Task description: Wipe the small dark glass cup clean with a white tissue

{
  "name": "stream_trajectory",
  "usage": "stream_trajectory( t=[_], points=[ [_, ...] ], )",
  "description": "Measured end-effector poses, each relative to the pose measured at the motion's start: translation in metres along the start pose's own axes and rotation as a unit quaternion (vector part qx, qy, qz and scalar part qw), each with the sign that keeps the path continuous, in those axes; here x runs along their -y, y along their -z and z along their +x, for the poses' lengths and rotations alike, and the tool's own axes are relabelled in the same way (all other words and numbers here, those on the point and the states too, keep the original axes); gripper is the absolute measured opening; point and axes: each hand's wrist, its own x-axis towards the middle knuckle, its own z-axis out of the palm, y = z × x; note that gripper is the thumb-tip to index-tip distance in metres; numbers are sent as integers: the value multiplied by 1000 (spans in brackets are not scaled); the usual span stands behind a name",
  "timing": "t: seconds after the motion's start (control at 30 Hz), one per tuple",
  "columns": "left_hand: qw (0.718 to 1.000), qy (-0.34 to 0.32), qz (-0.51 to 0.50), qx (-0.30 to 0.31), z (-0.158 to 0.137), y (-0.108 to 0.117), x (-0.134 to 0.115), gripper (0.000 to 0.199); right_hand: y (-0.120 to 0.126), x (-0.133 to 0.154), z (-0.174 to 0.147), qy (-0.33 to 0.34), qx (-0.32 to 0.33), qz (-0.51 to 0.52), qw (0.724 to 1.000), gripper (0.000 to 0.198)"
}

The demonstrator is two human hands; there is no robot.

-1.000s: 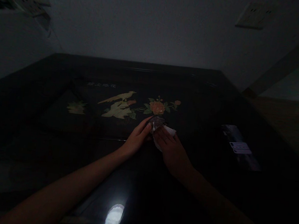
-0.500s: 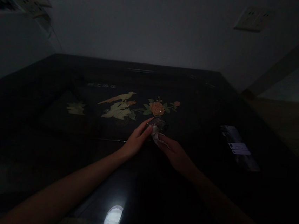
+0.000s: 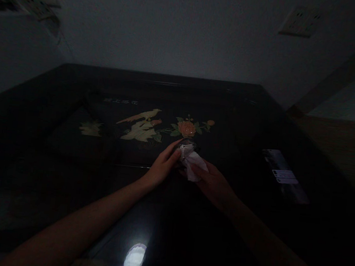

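Observation:
Above the dark glossy table, my left hand [image 3: 164,163] is closed around a clear, shiny object that looks like a small glass [image 3: 189,141]; the dim light hides its exact shape. My right hand [image 3: 212,180] is closed on a crumpled white tissue [image 3: 195,166]. The tissue lies against the near side of the glass, and part of it covers the opening or wall; I cannot tell which. Both hands meet just below the orange flower design on the tabletop.
The dark table [image 3: 217,237] carries a bird design [image 3: 140,125] and a flower design [image 3: 186,128]. A lit smartphone [image 3: 284,176] lies to the right. Wall sockets [image 3: 301,21] are on the wall behind. A bright reflection shows at the near edge.
My right hand has shifted slightly right and turned, and more of the white tissue now shows over the glass. My left hand stays in nearly the same place.

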Motion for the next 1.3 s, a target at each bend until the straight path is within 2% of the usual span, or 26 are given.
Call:
stream_trajectory(
  t=[0.1, 0.2, 0.3, 0.37, 0.5, 0.57, 0.63, 0.7, 0.8, 1.03, 1.17, 1.3],
  points=[
    [1000, 4, 4, -5, -1, 0, -2, 55, 3, 1, 0, 38, 14, -146, 988, 34],
    [1000, 1, 12, -9, -2, -1, -4, 55, 3, 7, -2, 78, 49, -273, 958, 36],
    [1000, -3, 25, -12, -2, -2, -6, 55, 4, 9, -3, 145, 73, -360, 919, 38],
    [999, -7, 33, -12, -2, -2, -6, 54, 6, 8, -2, 187, 80, -441, 874, 41],
    [999, -21, 27, -5, 0, -4, -5, 53, 10, 3, -2, 220, 58, -624, 748, 47],
    [1000, -20, 14, -4, 0, -4, -5, 53, 10, 3, -2, 228, 50, -682, 693, 47],
    [1000, -19, 11, -6, 1, -4, -4, 54, 10, 4, -3, 233, 49, -713, 660, 48],
    [1000, -20, 22, -9, 1, -4, -3, 54, 9, 4, -3, 234, 46, -722, 650, 47],
    [999, -22, 36, -10, 0, -3, -4, 55, 9, -1, -3, 235, 36, -703, 670, 48],
    [999, -27, 46, 6, -3, -4, -10, 53, 8, -7, -3, 228, 46, -603, 764, 50],
    [998, -37, 56, 5, -3, -4, -12, 53, 1, 3, -5, 201, 61, -483, 850, 45],
    [998, -30, 63, -2, -4, -3, -11, 54, -2, 11, -4, 113, 50, -317, 940, 34]
  ],
)
